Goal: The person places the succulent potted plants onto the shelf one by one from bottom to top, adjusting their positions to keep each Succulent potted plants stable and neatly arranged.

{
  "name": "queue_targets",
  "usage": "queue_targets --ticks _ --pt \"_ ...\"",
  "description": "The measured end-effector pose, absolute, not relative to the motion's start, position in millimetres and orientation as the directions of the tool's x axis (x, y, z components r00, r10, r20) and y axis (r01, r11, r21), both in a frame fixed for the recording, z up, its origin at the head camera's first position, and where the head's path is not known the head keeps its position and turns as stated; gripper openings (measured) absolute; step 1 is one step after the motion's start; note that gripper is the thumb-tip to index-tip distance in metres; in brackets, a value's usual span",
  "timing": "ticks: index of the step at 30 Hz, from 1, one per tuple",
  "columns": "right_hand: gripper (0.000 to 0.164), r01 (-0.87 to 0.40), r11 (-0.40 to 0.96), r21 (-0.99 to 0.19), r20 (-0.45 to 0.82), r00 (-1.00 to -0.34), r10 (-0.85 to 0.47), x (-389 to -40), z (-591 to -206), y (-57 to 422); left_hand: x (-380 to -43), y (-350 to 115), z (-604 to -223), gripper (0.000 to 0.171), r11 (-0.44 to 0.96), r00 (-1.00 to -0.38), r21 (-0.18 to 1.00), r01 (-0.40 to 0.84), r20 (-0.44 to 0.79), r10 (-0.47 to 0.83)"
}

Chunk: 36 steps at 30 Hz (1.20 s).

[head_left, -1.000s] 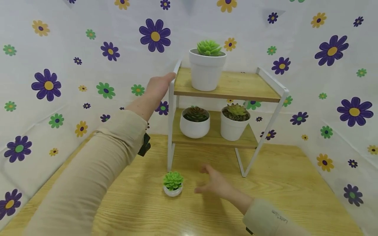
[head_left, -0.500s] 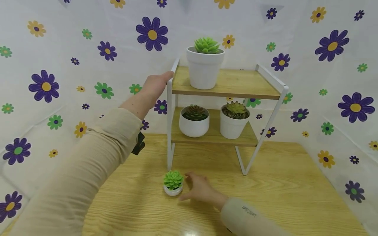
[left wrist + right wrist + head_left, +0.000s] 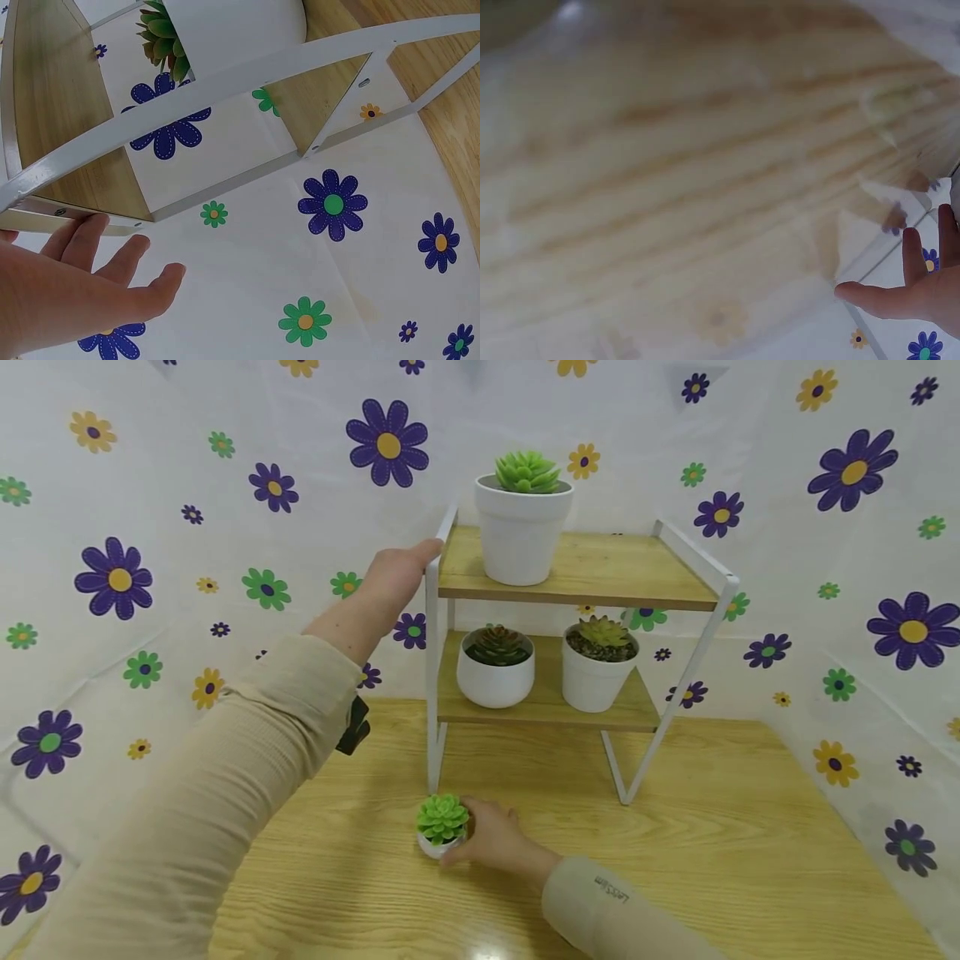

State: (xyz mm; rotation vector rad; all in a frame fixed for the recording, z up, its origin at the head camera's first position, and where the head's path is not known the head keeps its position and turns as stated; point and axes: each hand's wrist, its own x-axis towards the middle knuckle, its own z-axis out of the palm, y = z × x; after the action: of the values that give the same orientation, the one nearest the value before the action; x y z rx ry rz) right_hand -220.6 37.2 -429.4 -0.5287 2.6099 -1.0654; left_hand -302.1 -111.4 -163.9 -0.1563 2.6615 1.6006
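A small potted succulent [image 3: 442,820] with bright green leaves in a low white pot stands on the wooden table before the shelf's left leg. My right hand [image 3: 495,839] holds this pot from its right side, thumb at the front and a finger behind. In the right wrist view the right hand [image 3: 915,277] shows at the lower right edge; its contact with the pot is unclear there. My left hand [image 3: 397,578] grips the upper left corner of a two-tier plant shelf [image 3: 600,564]. In the left wrist view, fingertips of the left hand [image 3: 97,277] touch the shelf's end rail.
A tall white pot with a green succulent [image 3: 522,527] stands on the top tier. On the lower tier are a round white pot [image 3: 495,683] and a tapered white pot [image 3: 596,683], both with succulents. A flower-print sheet [image 3: 300,427] surrounds the wooden table [image 3: 735,827].
My right hand has moved left across the table to the small potted succulent and closed round its pot. My left hand stays at the shelf's corner.
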Motion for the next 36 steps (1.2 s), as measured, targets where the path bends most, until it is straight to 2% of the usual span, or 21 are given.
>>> queue_targets --ticks 15,23,36 --pt "0.081 -0.203 0.645 -0.737 -0.127 -0.895 -0.427 -224 -419 70 -301 -110 -163 0.068 0.471 -0.996 0.878 -0.082 -0.061 -0.060" --pt "0.083 -0.142 0.605 -0.784 -0.143 -0.906 -0.399 -221 -411 92 -302 -111 -164 0.069 0.475 -0.995 0.875 -0.094 -0.073 -0.062" --pt "0.079 -0.146 0.613 -0.776 -0.091 -0.936 -0.339 -219 -400 130 -301 -111 -166 0.071 0.478 -0.996 0.874 -0.089 -0.076 -0.048"
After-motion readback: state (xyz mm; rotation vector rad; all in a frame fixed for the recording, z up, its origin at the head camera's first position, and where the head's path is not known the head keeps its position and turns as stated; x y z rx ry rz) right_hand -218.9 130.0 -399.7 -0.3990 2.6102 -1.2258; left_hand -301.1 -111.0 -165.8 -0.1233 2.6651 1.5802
